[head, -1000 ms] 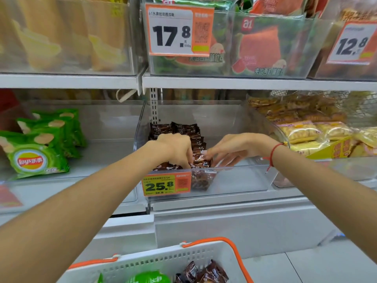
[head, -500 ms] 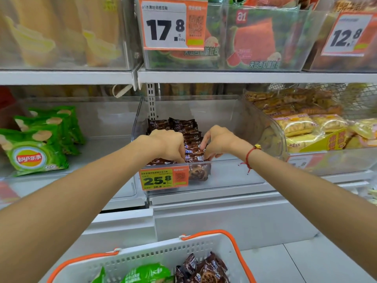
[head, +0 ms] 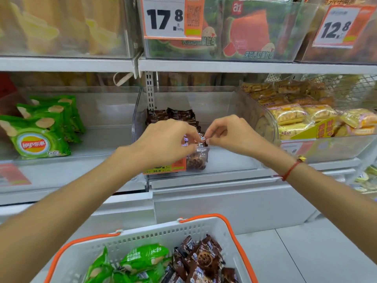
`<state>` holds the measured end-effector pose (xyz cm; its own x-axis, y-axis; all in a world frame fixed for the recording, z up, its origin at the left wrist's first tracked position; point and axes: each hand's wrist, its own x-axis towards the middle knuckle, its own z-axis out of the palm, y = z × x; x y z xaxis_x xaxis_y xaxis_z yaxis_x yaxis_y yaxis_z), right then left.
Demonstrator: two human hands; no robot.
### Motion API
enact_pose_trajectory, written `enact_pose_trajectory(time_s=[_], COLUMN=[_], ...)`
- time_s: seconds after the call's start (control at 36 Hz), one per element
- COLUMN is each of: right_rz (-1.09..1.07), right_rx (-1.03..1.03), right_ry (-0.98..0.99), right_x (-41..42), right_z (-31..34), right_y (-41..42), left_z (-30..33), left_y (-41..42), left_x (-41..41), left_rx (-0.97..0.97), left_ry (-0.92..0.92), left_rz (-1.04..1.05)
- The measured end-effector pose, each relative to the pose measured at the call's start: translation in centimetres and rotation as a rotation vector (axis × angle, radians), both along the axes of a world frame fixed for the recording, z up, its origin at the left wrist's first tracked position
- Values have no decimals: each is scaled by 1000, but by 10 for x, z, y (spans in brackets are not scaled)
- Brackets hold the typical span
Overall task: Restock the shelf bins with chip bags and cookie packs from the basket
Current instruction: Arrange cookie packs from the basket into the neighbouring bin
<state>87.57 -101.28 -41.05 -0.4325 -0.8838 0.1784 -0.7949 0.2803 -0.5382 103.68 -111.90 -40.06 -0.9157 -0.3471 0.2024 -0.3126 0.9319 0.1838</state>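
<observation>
- Left hand (head: 165,142): fingers curled, pinching the left end of a small brown foil-wrapped cookie pack (head: 193,139) above the front lip of the clear plastic middle shelf bin (head: 234,160).
- Right hand (head: 230,131): thumb and forefinger pinch the right end of the same pack; a red string bracelet (head: 290,170) sits on that wrist.
- The held pack is at the bin's front left, over a row of like brown cookie packs (head: 173,115) running to the back wall; one pack (head: 196,162) stands against the front pane beside an orange and yellow price tag (head: 175,167), partly hidden by the left hand.
- Left-hand clear bin (head: 102,164): green chip bags (head: 38,137) stacked at its left side.
- Right-hand bin: yellow-wrapped biscuit packs (head: 291,115).
- White plastic basket with orange handles (head: 204,229), below the arms: green chip bags (head: 142,258) on its left, brown cookie packs (head: 204,258) on its right.
- Upper shelf: price cards reading 17.8 (head: 171,17) and 12.8 (head: 336,27).
</observation>
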Motion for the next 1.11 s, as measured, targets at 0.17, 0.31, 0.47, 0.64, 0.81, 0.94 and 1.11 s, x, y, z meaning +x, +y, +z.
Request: enact_pose_trajectory(time_s=[0.17,0.31,0.47,0.64,0.81,0.94,1.11], right_rz=[98,146,229,334,417,395,312], right_rx=[193,499,835,950,832,722,577], right_ry=[-125,-312,-332,-42,140,148,52], right_x=[21,30,51,75,78,70,56], right_z=[-41,-103,-182,-243,-257,-256,-237], right_y=[50,83,111,138,151,154,150], left_z=[-42,-109,-190,-258,-297,-306,-285], left_y=[41,64,97,133,169,179,159], left_x=[27,35,40,44,48,43,32], left_rx=[60,168,345,548,882,963,1105], left_ry=[-128,-360,-611,-788,-678,-520,-432], left_rz=[-45,-68,-67,-65,64,204,277])
